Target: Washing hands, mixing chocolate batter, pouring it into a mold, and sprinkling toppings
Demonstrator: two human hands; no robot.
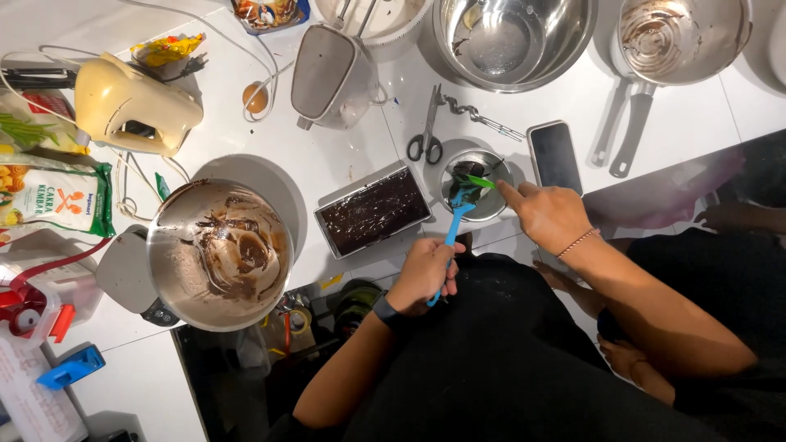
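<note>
White counter (pixel 344 164); left hand (pixel 422 274) grips blue spatula (pixel 458 214), right hand (pixel 547 214) pinches green scraper (pixel 480 182)

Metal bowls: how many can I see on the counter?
3: a big batter-smeared bowl at left, a large clean bowl at the top, and a small bowl by the right hand. Others may lie outside the frame.

Your left hand (pixel 424 274) grips a blue spatula (pixel 455 221) by its handle, blade coated in dark batter. Beyond it, just off your right hand's (pixel 547 214) fingertip, sits a small steel bowl (pixel 478 185) with a green scraper (pixel 481 182) inside.
</note>
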